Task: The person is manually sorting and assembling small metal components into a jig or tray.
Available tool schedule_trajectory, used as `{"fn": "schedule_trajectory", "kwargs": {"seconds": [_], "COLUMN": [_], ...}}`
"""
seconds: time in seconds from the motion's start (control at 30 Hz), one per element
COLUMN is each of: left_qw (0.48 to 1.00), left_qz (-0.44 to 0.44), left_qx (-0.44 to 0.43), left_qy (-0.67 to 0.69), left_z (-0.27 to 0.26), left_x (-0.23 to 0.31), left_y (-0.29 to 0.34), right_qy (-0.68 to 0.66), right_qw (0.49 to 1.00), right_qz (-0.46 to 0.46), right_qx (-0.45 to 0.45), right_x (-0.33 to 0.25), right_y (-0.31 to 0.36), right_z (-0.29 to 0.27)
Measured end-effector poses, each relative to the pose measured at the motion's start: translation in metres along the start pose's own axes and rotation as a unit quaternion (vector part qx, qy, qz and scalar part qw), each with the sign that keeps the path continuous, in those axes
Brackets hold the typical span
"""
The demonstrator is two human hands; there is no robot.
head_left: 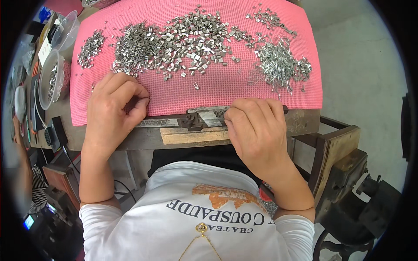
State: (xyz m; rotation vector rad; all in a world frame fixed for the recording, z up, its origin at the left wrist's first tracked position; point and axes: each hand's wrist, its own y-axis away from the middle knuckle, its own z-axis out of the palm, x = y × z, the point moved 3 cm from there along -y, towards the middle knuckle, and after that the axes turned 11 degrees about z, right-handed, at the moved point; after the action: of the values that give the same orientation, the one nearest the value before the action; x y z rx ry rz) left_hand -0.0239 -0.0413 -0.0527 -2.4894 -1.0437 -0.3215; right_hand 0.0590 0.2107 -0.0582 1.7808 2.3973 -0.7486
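Curling inward, the left hand [112, 104] had silvery pieces [193, 41] just beyond!
Right hand [257, 126] curled at the dark bar [191, 122]; whether either gripped anything, I couldn't tell.

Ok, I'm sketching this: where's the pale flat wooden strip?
Centre of the head view: the strip lies below the dark metal rail, between left hand and right hand.

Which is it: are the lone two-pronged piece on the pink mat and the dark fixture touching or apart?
Apart: the head view shows pink mat between the two-pronged piece and the dark fixture.
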Motion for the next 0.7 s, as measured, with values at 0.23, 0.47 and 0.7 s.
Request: {"fn": "schedule_trajectory", "kwargs": {"seconds": [0.23,0.47,0.7], "left_qw": [0.999,0.993,0.987], "left_qz": [-0.002,0.077,0.097], "left_qx": [0.016,0.022,0.064], "left_qy": [0.028,0.088,0.109], "left_z": [0.007,0.019,0.047], "left_x": [0.016,0.056,0.078], "left_y": [0.004,-0.013,-0.022], "right_qy": [-0.046,-0.054,-0.042], "right_qw": [0.998,0.998,0.999], "right_qz": [0.03,0.021,0.017], "right_qx": [0.004,0.007,-0.003], "right_x": [0.005,0.008,0.011], "right_y": [0.001,0.003,0.003], "right_z": [0.002,-0.001,-0.004]}}
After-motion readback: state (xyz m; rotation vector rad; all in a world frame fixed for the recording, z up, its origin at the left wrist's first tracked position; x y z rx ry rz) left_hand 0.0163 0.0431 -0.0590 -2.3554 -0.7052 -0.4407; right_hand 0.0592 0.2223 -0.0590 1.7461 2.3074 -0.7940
